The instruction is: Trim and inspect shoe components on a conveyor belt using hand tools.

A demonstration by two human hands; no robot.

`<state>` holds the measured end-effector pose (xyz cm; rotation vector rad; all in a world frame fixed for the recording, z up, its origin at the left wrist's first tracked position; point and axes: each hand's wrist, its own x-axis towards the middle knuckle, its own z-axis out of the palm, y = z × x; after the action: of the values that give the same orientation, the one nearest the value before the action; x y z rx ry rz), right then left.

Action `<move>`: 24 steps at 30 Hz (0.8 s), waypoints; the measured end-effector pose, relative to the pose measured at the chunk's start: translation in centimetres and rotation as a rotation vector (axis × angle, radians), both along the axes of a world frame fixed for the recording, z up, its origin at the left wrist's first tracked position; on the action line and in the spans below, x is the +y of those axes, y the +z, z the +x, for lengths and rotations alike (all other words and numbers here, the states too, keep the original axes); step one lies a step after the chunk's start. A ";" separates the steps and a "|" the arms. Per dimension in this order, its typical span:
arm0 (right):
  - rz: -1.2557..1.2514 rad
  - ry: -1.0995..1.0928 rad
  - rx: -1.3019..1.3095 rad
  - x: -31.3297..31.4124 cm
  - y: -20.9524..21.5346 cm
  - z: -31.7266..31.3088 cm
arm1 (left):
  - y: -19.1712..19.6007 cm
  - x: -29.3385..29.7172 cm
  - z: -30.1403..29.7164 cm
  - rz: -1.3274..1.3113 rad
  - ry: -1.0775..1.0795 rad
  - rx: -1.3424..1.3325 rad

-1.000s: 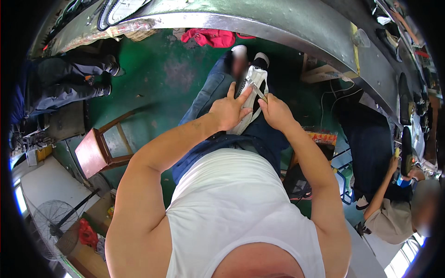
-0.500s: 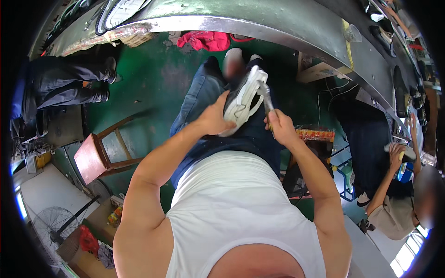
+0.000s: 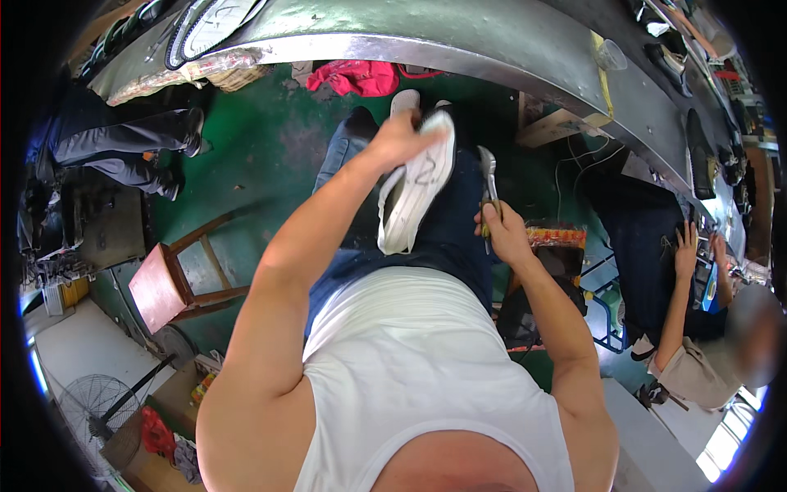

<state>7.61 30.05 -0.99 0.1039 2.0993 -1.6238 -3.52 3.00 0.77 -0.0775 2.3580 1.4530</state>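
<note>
My left hand (image 3: pixel 402 141) is closed round the far end of a shoe (image 3: pixel 421 184) held above my thighs. A broad white face of it is turned up, with a dark hand-drawn mark. A loose white band curves along its left edge near my body. Some of my fingers are smeared by motion. To the right, my right hand (image 3: pixel 502 230) grips a hand tool (image 3: pixel 489 175) by its yellowish handle. The tool's curved metal head points away from me, apart from the shoe. Whether it is pincers or a hammer, I cannot tell.
A long metal-edged workbench (image 3: pixel 361 49) runs across the far side. Red cloth (image 3: pixel 357 78) lies beneath it. A wooden chair (image 3: pixel 164 287) stands left, near a wire fan (image 3: pixel 90 398). A co-worker (image 3: pixel 697 369) sits at right; another person's legs (image 3: pixel 123 148) show at left.
My left hand has moved from the shoe's near left side to its far end, and the shoe has turned round. The tool has come away from the shoe. The co-worker's hands no longer show a shoe.
</note>
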 end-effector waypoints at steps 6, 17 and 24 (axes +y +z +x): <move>0.260 0.279 0.037 -0.9 2.8 0.1 | -2.9 -2.8 5.4 0.137 -0.163 -0.170; 0.290 0.496 -0.004 -2.6 3.7 -2.0 | -3.1 -0.3 7.6 -0.388 0.061 0.333; 0.165 0.481 -0.397 -3.4 6.3 -6.2 | -1.5 1.0 7.9 -0.526 -0.041 0.416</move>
<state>1.44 26.67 5.33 -0.0241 1.7732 -1.0489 4.33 4.02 -0.72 0.1511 3.0057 0.8534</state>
